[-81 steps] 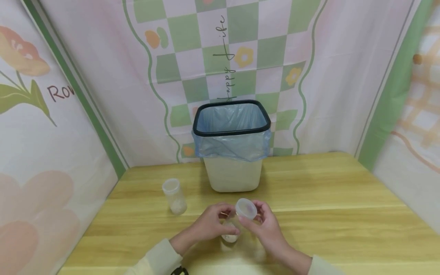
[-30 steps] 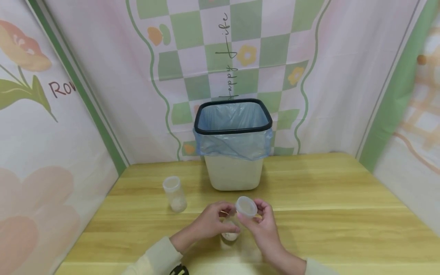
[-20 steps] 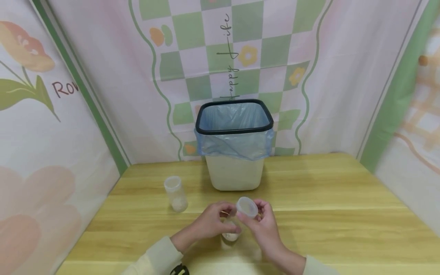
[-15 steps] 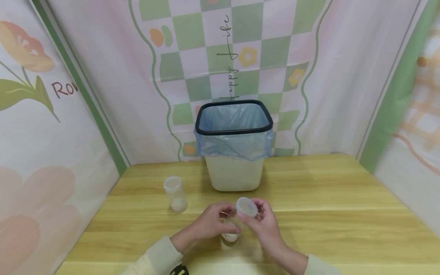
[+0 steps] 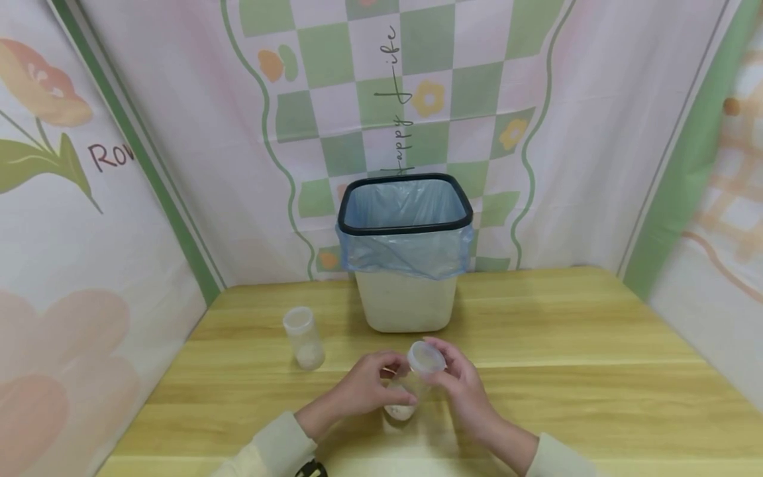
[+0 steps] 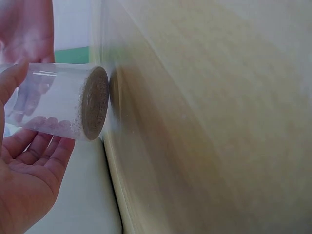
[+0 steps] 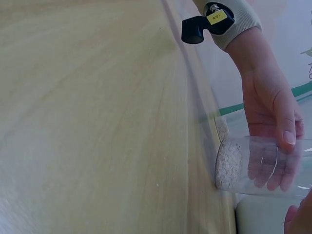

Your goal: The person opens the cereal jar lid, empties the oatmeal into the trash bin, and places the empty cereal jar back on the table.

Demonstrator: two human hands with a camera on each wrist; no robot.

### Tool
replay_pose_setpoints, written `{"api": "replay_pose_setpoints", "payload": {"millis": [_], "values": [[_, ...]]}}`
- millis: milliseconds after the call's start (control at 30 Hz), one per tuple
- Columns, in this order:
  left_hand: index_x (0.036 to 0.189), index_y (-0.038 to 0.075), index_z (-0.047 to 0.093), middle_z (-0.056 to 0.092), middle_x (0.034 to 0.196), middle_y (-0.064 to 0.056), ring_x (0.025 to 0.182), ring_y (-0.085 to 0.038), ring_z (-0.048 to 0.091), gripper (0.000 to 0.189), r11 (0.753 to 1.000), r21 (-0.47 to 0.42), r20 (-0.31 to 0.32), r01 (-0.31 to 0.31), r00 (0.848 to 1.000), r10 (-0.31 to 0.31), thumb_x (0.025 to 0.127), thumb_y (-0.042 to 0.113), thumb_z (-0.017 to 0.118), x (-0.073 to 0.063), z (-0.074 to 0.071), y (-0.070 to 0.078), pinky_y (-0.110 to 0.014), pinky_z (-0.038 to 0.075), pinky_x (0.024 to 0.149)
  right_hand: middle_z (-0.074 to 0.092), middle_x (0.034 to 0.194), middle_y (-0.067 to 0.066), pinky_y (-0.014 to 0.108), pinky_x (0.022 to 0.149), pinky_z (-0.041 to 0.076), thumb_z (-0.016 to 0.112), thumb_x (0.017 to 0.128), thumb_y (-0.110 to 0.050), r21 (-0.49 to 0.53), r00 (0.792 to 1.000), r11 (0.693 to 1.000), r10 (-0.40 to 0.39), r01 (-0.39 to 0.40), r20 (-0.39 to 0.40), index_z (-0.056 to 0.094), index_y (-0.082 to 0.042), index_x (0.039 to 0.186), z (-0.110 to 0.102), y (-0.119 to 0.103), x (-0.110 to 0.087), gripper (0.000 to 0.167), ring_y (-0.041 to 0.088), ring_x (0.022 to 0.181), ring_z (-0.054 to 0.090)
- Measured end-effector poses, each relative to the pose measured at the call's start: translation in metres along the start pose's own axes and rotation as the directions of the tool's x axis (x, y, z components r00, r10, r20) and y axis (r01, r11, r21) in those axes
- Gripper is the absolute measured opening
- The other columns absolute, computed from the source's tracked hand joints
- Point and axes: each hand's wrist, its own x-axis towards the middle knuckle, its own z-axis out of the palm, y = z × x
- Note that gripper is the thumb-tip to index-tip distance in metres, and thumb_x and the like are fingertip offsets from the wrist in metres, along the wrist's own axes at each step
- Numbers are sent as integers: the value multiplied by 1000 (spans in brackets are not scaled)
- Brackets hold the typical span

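Well, the left hand point(image 5: 372, 385) grasps a clear jar point(image 6: 61, 95) round its side, and the right hand point(image 5: 465, 384) grips its whitish lid point(image 5: 426, 358) at the rim with thumb and fingers. Pale flakes point(image 7: 228, 166) lie in the jar's bottom — its base is right at the wooden table point(image 5: 572, 377), tilted slightly. Farther out, left of the hands, stands a second lidded jar point(image 5: 305, 339); beyond them, a white bin point(image 5: 406, 303) — black-rimmed, with a blue liner point(image 5: 405, 254) — before a checkered cloth point(image 5: 326, 56).

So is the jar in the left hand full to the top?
No, the pale bits sit only at the bottom of the jar, with clear space above them.
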Motion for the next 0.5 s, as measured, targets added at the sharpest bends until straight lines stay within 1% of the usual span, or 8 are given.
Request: {"api": "replay_pose_setpoints", "payload": {"millis": [167, 300, 400, 500], "values": [[113, 5, 65, 64, 109, -13, 103, -25, 61, 44, 1000, -4, -2, 2, 1000, -2, 75, 18, 85, -1, 0, 1, -25, 49, 91, 52, 129, 18, 35, 91, 45, 55, 81, 1, 8, 999, 1000, -5, 5, 53, 44, 1, 137, -3, 0, 1, 57, 26, 113, 51], [114, 5, 65, 64, 109, -13, 104, -26, 61, 45, 1000, -2, -2, 6, 1000, -6, 75, 18, 85, -1, 0, 2, -25, 49, 91, 48, 135, 20, 33, 93, 44, 53, 81, 2, 29, 996, 999, -42, 40, 83, 39, 3, 141, -4, 1, 0, 62, 25, 115, 50], [115, 5, 65, 64, 110, -13, 104, -25, 61, 46, 1000, 4, 1, 6, 1000, -6, 76, 18, 84, -1, 0, 2, -24, 49, 91, 43, 139, 18, 29, 95, 44, 53, 83, 4, 60, 994, 995, -78, 73, 77, 34, 4, 144, -3, 1, -1, 64, 22, 118, 48], [116, 6, 65, 64, 110, -13, 104, -24, 61, 46, 1000, 10, 4, 3, 1000, -3, 76, 19, 84, -1, 0, 2, -24, 49, 91, 41, 140, 16, 25, 96, 43, 55, 86, 4, 78, 995, 993, -91, 89, 33, 31, 5, 144, 0, 0, -3, 63, 17, 119, 47]]}}
